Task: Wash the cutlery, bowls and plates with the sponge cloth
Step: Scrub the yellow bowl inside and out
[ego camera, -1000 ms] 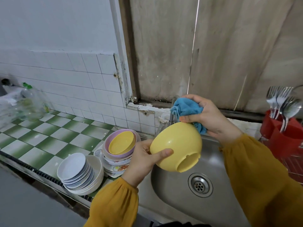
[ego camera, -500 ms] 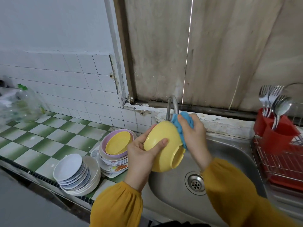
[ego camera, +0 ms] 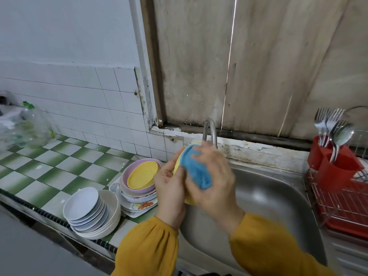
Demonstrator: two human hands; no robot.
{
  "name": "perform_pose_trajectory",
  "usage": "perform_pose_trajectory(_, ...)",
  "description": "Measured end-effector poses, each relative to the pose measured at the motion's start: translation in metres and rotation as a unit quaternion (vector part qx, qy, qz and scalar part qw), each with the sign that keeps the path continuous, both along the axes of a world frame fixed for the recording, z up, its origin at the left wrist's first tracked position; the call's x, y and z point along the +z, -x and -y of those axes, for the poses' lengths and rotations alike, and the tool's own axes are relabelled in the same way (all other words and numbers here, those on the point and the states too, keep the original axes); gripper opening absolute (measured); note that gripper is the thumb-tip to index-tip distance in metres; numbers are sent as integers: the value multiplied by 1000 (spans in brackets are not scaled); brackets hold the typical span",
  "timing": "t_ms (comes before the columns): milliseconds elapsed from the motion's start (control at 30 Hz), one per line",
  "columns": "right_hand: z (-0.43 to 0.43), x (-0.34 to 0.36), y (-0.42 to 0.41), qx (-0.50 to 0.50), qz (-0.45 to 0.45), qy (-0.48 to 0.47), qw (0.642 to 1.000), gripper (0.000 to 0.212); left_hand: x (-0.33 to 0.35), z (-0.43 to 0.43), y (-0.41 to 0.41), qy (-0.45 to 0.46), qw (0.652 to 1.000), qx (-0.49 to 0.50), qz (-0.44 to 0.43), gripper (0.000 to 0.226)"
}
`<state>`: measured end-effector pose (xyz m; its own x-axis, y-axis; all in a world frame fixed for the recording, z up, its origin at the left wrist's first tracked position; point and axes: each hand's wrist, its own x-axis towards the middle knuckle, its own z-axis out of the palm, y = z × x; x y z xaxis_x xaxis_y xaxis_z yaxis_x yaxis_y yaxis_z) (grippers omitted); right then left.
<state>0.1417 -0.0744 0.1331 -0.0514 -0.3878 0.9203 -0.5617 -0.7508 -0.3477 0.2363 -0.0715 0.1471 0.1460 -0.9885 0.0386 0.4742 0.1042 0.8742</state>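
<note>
From my remote seat, both hands are up over the left part of the steel sink (ego camera: 274,198), just in front of the curved tap (ego camera: 210,129). The yellow bowl (ego camera: 177,162) is held in the air between them, not resting on anything. It is plain, smooth yellow, and mostly hidden: I can make out only a thin sliver at its left edge, a bit at the top, and a patch below the palms.

The left hand (ego camera: 169,189) cups the bowl from the left, its fingers curled round the side and the thumb lying against the wall next to the cloth. The right hand (ego camera: 215,186) holds the blue sponge cloth (ego camera: 196,170) flat against the bowl. That cloth is fuzzy and bunched. The right fingers seem to be curled over its top edge, but they are blurred, so I cannot be sure how they lie.

On the green-and-white tiled counter (ego camera: 49,166) left of the sink sit a stack of white plates (ego camera: 84,204) and a second stack topped by a purple bowl (ego camera: 127,176) with a yellow dish (ego camera: 142,174) in it. To the right, a red cutlery holder (ego camera: 336,168) with forks and spoons (ego camera: 328,124) stands in the drying rack (ego camera: 338,208).
</note>
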Motion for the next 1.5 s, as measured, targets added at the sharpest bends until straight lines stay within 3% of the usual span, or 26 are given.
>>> perform_pose_trajectory(100, -1, -24, 2, -14, -155, 113, 981, 27, 2, 9, -7, -80, 992, -41, -88, 50)
perform_pose_trajectory(167, 4, -36, 9, -36, -152, 128, 979, 27, 9, 12, -10, -140, 975, -88, -150, 64)
perform_pose_trajectory(267, 6, -35, 10, -5, -1, 84, 996, 25, 17, 18, -12, -164, 946, -100, -262, 39)
perform_pose_trajectory(367, 3, -16, 3, 44, 212, -18, 976, 23, 12, 21, -15, -132, 941, -92, -298, 46)
perform_pose_trajectory(467, 8, 17, 12, 102, 433, -170, 879, 22, 10, 16, -20, -86, 960, -85, -251, 32)
perform_pose_trajectory(533, 18, 34, 28, 136, 480, -260, 827, 11, 10, 12, -25, -41, 983, -71, -162, 24)
perform_pose_trajectory(600, 22, 45, 34, 152, 433, -302, 836, 5, 12, 9, -28, 29, 998, -41, -43, 28)
perform_pose_trajectory(700, 14, 50, 24, 155, 284, -225, 919, 18, 11, 5, -25, 113, 990, 0, 83, 35)
perform_pose_trajectory(767, 7, 44, 17, 138, 90, -134, 977, 23, 15, 4, -18, 85, 995, 29, 52, 35)
perform_pose_trajectory(833, 5, 29, 16, 126, -91, -23, 988, 24, 20, 6, -18, 29, 997, 28, -58, 32)
perform_pose_trajectory(867, 5, 21, 16, 128, -118, 10, 985, 23, 21, 7, -20, 10, 995, 21, -99, 34)
perform_pose_trajectory(967, 10, 13, 20, 78, 3, -9, 997, 16, 24, 9, -27, 3, 994, 23, -105, 50)
perform_pose_trajectory(1033, 12, 21, 17, 40, 80, -42, 995, 22, 26, 9, -27, 7, 995, 40, -93, 53)
perform_pose_trajectory(1233, 7, 22, 8, 78, -62, -64, 993, 18, 30, 20, -46, 23, 988, 94, -116, 21)
perform_pose_trajectory(1400, 21, 37, 7, 6, 68, -70, 995, 25, 29, 19, -29, 2, 992, 93, -86, 22)
perform_pose_trajectory(1500, 13, 28, -11, 43, 24, -37, 998, 20, 23, 26, -25, -50, 981, 87, -168, 21)
